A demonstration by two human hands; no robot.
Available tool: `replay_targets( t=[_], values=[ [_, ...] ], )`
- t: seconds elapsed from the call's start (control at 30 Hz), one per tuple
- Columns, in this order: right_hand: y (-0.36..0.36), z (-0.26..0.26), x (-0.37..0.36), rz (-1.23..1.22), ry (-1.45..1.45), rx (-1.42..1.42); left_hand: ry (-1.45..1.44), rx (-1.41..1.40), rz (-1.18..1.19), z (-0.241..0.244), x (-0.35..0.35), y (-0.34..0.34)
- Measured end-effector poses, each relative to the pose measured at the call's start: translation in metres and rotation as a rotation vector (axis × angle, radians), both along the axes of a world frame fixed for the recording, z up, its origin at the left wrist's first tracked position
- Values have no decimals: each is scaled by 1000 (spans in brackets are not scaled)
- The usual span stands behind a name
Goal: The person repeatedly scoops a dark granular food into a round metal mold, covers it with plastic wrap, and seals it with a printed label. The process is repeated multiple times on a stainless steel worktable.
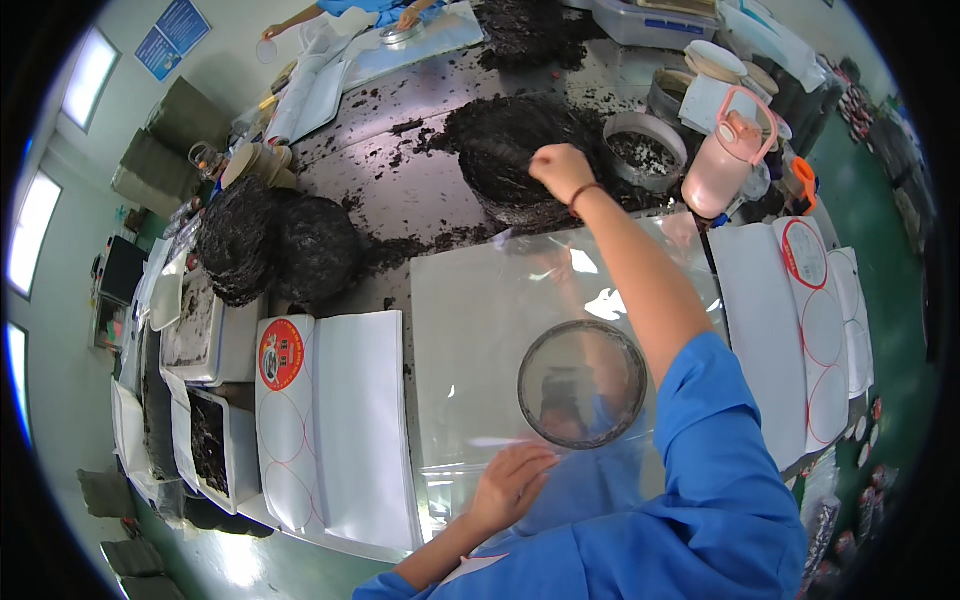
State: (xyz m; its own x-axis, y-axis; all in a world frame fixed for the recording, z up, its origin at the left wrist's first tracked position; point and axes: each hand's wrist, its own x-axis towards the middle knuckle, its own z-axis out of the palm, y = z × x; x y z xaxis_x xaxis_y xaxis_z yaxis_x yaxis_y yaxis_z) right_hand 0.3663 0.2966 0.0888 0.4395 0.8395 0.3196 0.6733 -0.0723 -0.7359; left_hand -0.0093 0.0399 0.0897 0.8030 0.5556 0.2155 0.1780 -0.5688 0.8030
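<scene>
My right hand (562,174) is over a wide mound of dark, stringy plant-like material (510,150), its fingertips curled at the pile's surface; whether they pinch any of it cannot be made out. Below, a round ring with a dark rim (528,352) lies on a glossy clear sheet (465,300) spread on the table. My left hand (514,480) rests near the ring's lower left edge, fingers loosely together, holding nothing visible. Beside the mound stands a metal ring (670,176) with dark bits inside.
A pink bottle (718,172) stands at the right. Paper stacks (364,420) with printed circles flank the sheet. Two dark clumps (315,244) and white tubs (241,457) are at the left. Across the table, a person's hand (409,18) touches a round lid-like object.
</scene>
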Motion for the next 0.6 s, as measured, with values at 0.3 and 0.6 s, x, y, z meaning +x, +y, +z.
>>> replay_targets(
  t=[0.3,0.6],
  values=[
    [-135,60,27,297,1155,598,-104,16,324,23,-11,40],
    [-245,-1,-62,113,114,-190,-267,552,112,50,75,46]
  ],
)
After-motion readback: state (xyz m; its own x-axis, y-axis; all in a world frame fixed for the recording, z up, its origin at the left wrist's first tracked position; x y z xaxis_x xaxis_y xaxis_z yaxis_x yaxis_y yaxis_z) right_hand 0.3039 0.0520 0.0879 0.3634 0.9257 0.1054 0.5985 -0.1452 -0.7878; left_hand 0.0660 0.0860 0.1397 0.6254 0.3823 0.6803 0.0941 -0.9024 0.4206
